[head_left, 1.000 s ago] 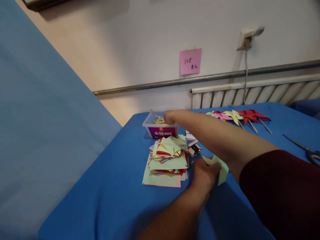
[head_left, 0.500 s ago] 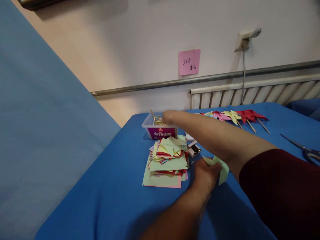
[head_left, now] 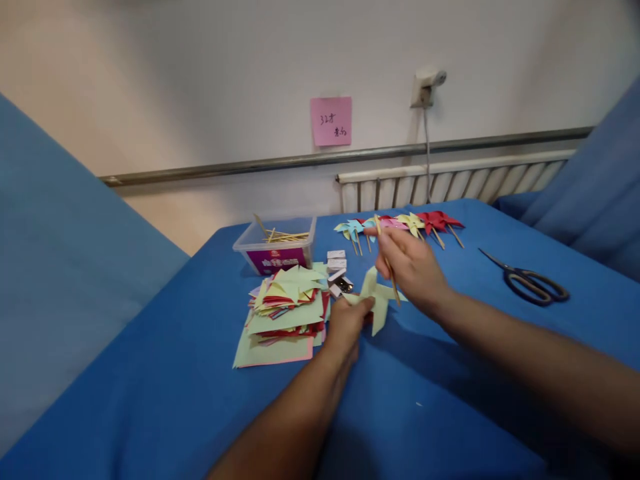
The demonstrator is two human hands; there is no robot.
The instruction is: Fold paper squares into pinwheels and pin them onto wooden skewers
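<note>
A pale green paper pinwheel (head_left: 381,308) is pinched in my left hand (head_left: 350,320), just right of the paper stack. Close above it, my right hand (head_left: 413,263) grips a thin wooden stick (head_left: 393,283), which slants with its lower end near the pinwheel's blades. The pinwheel and the stick look separate. Left of my left hand rises a stack of coloured paper squares (head_left: 280,353), with pale green and yellow folded pieces on top. A small open box of metal pins (head_left: 343,285) stands just beyond my left hand.
A clear plastic tub (head_left: 275,257) of wooden sticks stands behind the paper. Small white boxes (head_left: 337,260) sit beside it. Several finished pinwheels (head_left: 435,221) lie along the back. Dark-handled scissors (head_left: 535,283) rest at the right on the blue cloth (head_left: 165,373).
My right hand has come back from the tub with a wooden stick, now over the pinwheel. My left hand still holds the pinwheel. The view has swung to the right.
</note>
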